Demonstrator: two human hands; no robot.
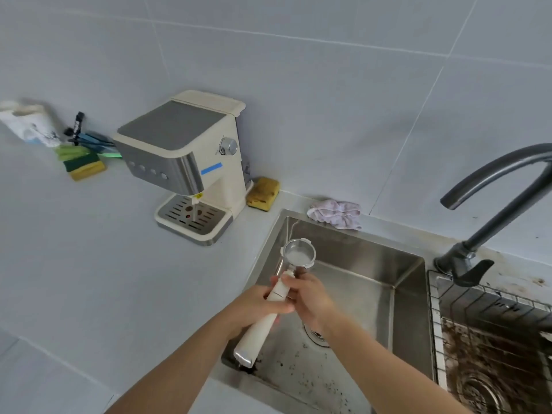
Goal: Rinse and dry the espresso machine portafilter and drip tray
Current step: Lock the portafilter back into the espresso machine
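- I see the portafilter (298, 255) held over the left basin of the stainless sink (373, 264), basket end away from me and open side up, its cream handle slanting down toward the near rim.
- Left hand (257, 306): fingers curled round the middle of the handle, thumb lying across the top.
- Right hand (312, 297): gripping the neck just below the basket, fingers wrapped underneath – both hands closed on the one piece.
- Drip tray (206, 222) sits in place at the foot of the espresso machine (185, 150), on the counter left of the sink, well apart from the hands.
- Dark faucet (493, 186) arcs over from the right; its spout ends right of the basket, not above it.
- Dark specks (313, 380) dot the basin floor near the drain (316, 334).
- Crumpled pale cloth (336, 213) on the back ledge – a yellow sponge (263, 194) rests just beside the machine.
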